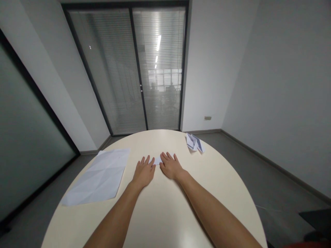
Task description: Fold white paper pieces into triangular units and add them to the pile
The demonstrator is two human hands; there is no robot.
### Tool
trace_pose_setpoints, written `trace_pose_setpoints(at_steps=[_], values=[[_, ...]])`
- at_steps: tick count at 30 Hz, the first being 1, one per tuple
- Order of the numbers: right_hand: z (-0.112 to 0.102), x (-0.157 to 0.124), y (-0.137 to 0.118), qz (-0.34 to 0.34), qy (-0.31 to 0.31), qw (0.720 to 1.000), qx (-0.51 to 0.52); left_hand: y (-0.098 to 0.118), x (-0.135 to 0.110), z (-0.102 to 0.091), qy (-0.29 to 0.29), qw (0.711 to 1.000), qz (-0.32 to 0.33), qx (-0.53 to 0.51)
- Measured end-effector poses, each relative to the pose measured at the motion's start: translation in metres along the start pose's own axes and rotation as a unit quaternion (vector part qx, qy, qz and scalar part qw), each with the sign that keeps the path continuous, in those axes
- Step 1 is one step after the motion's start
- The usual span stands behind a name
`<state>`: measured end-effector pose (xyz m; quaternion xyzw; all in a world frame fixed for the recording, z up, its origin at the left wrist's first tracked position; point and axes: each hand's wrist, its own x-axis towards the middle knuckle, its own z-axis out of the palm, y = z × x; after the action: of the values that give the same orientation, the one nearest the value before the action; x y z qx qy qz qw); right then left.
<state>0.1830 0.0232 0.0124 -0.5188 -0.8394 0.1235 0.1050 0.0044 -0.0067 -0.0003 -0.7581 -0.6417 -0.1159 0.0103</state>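
My left hand (pixel 144 171) and my right hand (pixel 170 165) lie flat, palms down, side by side on a round cream table (pixel 160 213). Their fingers are stretched out and rest on a small folded piece of white paper (pixel 158 160), most of which is hidden under them. Only a small bit of it shows between the two hands.
A large creased white sheet (pixel 99 177) lies on the table to the left. A folded paper shape (pixel 195 143) sits near the far right edge. Beyond the table are glass doors with blinds (pixel 134 69), grey floor and white walls.
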Motion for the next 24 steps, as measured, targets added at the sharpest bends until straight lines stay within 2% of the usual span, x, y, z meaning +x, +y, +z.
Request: trace_pose_setpoints(at_steps=[7,14,24], values=[[-0.001,-0.001,-0.001,0.017,0.013,1.000,0.006,0.005,0.000,-0.004,0.030,0.998,-0.059,0.008],[-0.002,-0.002,0.000,0.035,0.054,0.998,0.019,-0.003,0.001,-0.007,0.056,0.990,-0.129,0.030],[-0.004,-0.003,0.002,0.043,0.067,0.997,0.022,-0.011,0.003,-0.005,0.090,0.987,-0.129,0.018]])
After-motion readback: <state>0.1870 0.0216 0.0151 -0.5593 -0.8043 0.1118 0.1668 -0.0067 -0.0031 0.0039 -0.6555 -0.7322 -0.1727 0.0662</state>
